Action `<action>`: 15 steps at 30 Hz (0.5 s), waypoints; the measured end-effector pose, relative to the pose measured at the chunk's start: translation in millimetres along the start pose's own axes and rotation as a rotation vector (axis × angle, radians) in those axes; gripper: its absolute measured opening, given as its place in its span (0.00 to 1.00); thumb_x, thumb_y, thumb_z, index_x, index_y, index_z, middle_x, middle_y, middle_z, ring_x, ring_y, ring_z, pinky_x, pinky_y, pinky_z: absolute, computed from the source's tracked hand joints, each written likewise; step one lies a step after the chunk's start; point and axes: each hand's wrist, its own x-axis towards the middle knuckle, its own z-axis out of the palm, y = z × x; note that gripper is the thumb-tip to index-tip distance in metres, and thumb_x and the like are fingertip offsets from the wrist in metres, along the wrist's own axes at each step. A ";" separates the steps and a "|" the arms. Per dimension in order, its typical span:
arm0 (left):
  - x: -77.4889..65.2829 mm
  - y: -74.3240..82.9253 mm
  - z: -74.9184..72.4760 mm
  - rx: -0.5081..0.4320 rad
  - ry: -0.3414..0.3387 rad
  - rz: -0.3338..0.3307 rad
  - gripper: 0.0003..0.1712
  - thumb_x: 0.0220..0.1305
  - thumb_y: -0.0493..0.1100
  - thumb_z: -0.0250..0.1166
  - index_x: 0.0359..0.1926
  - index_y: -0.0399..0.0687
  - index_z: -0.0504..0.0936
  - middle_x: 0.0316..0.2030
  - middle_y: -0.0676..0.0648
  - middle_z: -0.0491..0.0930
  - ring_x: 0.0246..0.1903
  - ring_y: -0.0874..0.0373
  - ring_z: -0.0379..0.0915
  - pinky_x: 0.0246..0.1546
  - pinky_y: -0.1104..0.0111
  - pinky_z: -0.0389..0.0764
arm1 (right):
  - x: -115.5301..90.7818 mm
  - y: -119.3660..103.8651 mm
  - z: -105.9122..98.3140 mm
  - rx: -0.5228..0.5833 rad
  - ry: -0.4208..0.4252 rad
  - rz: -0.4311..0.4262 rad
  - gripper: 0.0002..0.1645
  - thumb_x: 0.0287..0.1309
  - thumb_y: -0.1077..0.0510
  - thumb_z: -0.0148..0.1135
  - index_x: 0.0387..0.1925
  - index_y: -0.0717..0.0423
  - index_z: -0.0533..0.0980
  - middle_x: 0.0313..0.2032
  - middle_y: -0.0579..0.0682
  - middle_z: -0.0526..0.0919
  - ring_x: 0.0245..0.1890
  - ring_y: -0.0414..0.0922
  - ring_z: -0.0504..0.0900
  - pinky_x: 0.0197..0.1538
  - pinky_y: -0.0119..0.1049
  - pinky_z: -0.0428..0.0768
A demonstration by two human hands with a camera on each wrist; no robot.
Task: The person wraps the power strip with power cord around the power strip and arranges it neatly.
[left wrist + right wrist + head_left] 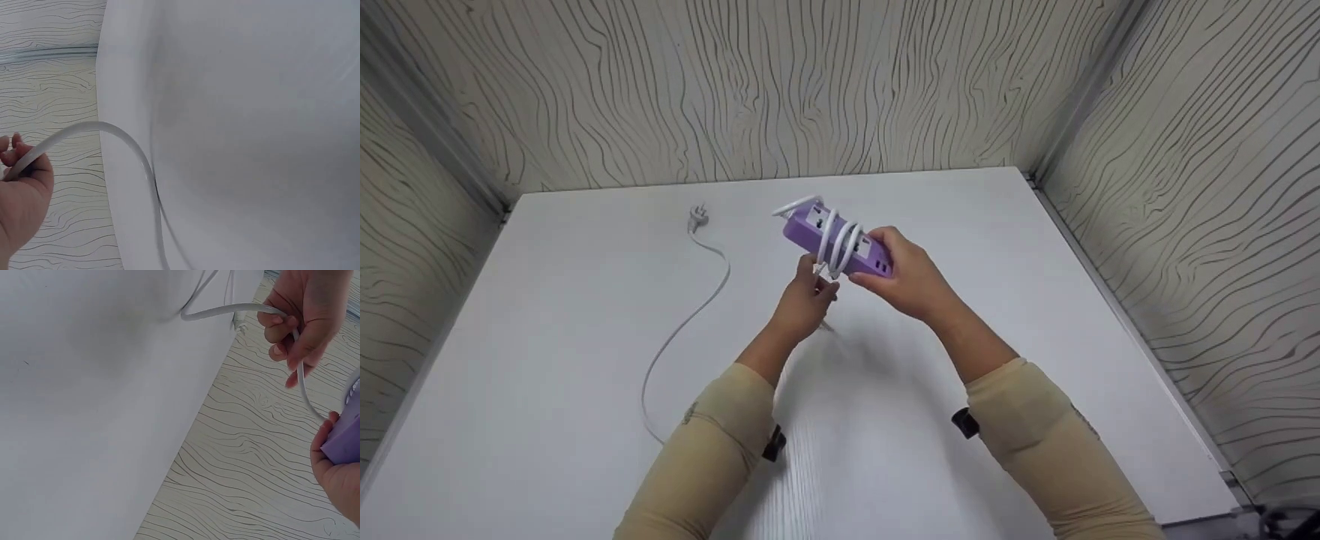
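Observation:
A purple power strip [802, 234] with white sockets is held up over the table, tilted, several turns of its white cord [834, 244] wound around its middle. My right hand [911, 276] grips the strip by its near right end, thumb and fingers on opposite sides. Just below the coils, my left hand [804, 301] pinches the cord between thumb and fingers. In the right wrist view the left hand [301, 323] has the cord passing through its curled fingers, while the right hand [340, 486] holds the purple strip [344, 439] at the edge of the picture.
The cord's loose length [684, 322] curves over the white table [562, 315] at left, ending in a plug [698, 216] near the back edge. Wood-grain panels [780, 90] stand behind and at both sides. Dark cables [1290, 517] lie at the lower right corner.

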 end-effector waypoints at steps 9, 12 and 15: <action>-15.1 -10.5 4.1 -0.156 -0.038 -0.149 0.28 0.66 0.41 0.53 0.63 0.54 0.53 0.33 0.47 0.75 0.28 0.57 0.70 0.30 0.68 0.73 | 2.4 6.4 -3.1 0.047 0.133 0.107 0.38 0.52 0.43 0.62 0.59 0.54 0.59 0.50 0.53 0.72 0.47 0.47 0.72 0.50 0.45 0.72; -20.0 -12.3 6.7 -0.068 -0.051 -0.155 0.29 0.67 0.42 0.52 0.64 0.56 0.51 0.34 0.47 0.76 0.27 0.57 0.68 0.29 0.68 0.71 | 2.8 11.5 -5.5 0.063 0.166 0.154 0.38 0.53 0.42 0.62 0.59 0.54 0.59 0.51 0.53 0.71 0.49 0.47 0.71 0.52 0.45 0.71; -24.2 -11.5 9.9 0.090 -0.024 -0.138 0.27 0.69 0.44 0.50 0.64 0.54 0.51 0.34 0.48 0.77 0.29 0.58 0.70 0.30 0.68 0.71 | 3.3 16.6 -8.3 0.067 0.188 0.186 0.38 0.53 0.42 0.62 0.59 0.55 0.59 0.52 0.55 0.71 0.50 0.49 0.71 0.52 0.46 0.71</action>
